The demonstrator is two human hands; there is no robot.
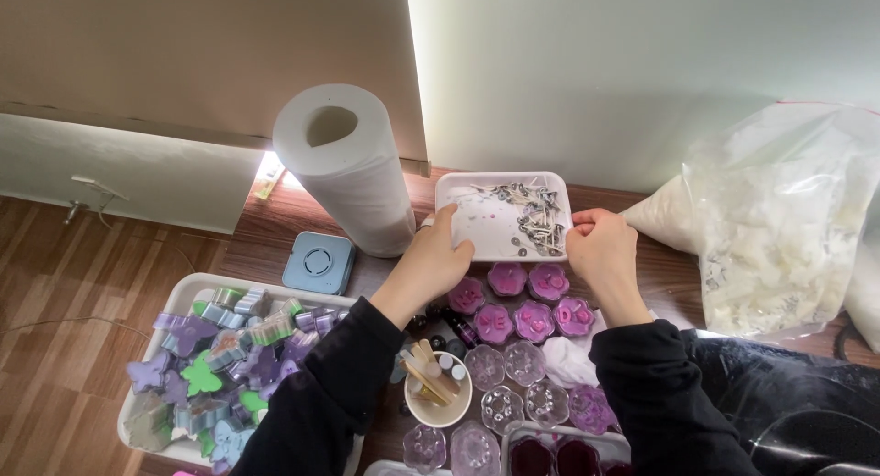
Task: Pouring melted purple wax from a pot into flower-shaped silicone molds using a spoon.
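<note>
Both hands hold a shallow white rectangular plastic tray [477,221] that sits on the dark wooden tabletop [275,224], toward its far edge by the pale wall. The left hand [431,256] grips the tray's near-left corner, thumb stretched up over the rim and onto the tray floor, the other fingers curled beneath the edge and out of sight. The right hand [600,242] takes the right rim, its fingers bunched close together and folded over the edge; whether they pinch anything besides the rim cannot be told. Inside the tray lies a loose scatter of small metal-based candle wicks [536,215], mostly gathered toward the right side and the far edge. Just in front of the tray, between the two forearms in black sleeves, stands a cluster of flower-shaped clear cups filled with purple wax [522,302], and nearer the person are several empty clear flower-shaped cups [522,361]. A small white round cup holding wooden sticks [438,384] stands beside the left sleeve. To the left of the tray rises an upright roll of white paper towel [353,169], with a small square light-blue lidded tin [318,262] just beside it. Further left, a large white tray heaped with purple, green and grey moulded wax shapes [220,357] sits at the table's edge. To the right rests a big clear plastic bag of white wax flakes [779,228].
</note>
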